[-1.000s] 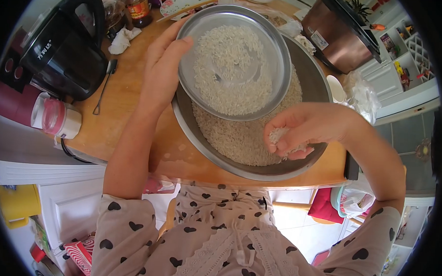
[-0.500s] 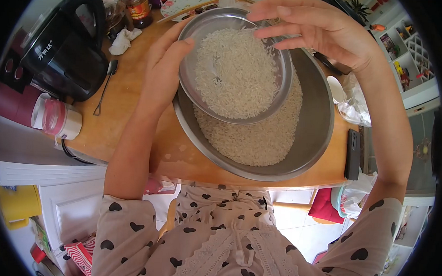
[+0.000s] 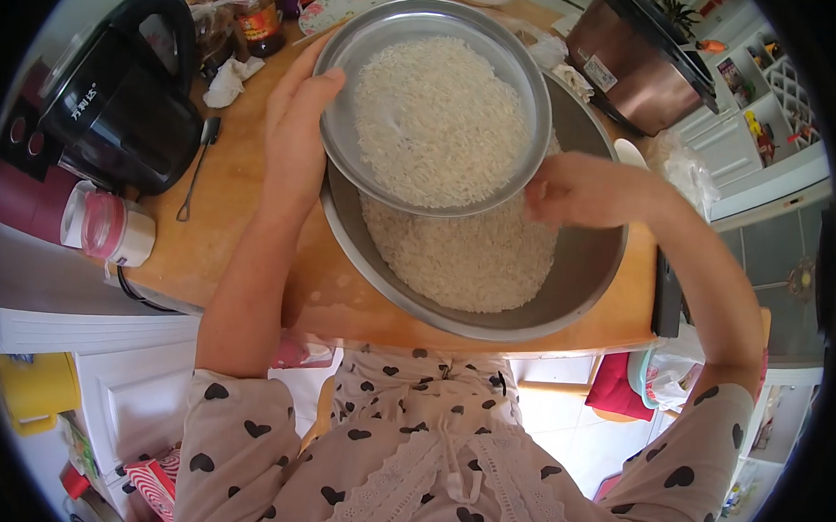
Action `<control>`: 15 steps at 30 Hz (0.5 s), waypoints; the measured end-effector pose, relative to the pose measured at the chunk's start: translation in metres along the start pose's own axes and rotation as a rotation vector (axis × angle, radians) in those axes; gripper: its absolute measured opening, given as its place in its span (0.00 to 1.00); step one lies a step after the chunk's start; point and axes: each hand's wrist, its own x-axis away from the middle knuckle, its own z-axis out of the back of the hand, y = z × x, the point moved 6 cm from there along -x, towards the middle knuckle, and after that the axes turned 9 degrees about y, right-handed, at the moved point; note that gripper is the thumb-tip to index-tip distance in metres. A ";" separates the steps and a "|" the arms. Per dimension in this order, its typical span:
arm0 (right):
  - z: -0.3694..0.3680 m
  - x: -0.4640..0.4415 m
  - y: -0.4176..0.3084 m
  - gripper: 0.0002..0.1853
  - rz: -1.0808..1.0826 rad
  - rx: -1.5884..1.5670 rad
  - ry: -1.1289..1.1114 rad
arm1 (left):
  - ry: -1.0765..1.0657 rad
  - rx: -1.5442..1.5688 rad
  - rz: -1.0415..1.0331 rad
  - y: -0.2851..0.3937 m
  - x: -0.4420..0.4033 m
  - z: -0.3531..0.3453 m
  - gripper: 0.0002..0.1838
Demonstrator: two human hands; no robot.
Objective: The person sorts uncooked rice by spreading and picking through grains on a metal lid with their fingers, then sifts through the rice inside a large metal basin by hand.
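Observation:
A round metal plate (image 3: 341,139) carries a heap of white rice (image 3: 441,124). My left hand (image 3: 299,119) is closed on its left rim, the thumb on top and the other fingers mostly hidden underneath. Below the plate stands a large steel basin (image 3: 588,281) with more rice (image 3: 464,263) in its bottom. Beside the plate's lower right rim, my right hand (image 3: 595,189) is over the basin with its fingers curled. Motion blurs those fingers, and whether they touch the rim or hold anything is unclear.
A black kettle (image 3: 120,94), a long-handled utensil (image 3: 198,166) and a pink-lidded jar (image 3: 120,232) are to the left. The rice cooker (image 3: 632,61) stands at back right, near a clear plastic bag (image 3: 684,169). A dark phone (image 3: 665,297) lies at the right table edge.
My right hand has dropped from above the plate's far right rim to beside its lower right rim, its spread fingers now curled. The plate has shifted slightly up and left with my left hand.

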 end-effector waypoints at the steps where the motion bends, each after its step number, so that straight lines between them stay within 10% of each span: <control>1: -0.010 -0.003 -0.011 0.21 0.081 0.066 0.032 | 0.005 -0.011 -0.005 0.001 0.000 0.000 0.24; 5: -0.044 -0.016 -0.040 0.22 0.415 0.068 0.302 | 0.031 -0.049 -0.024 -0.001 0.000 0.005 0.24; 15: -0.036 0.010 -0.044 0.14 0.442 -0.188 -0.113 | 0.018 -0.100 -0.076 0.001 0.000 0.004 0.25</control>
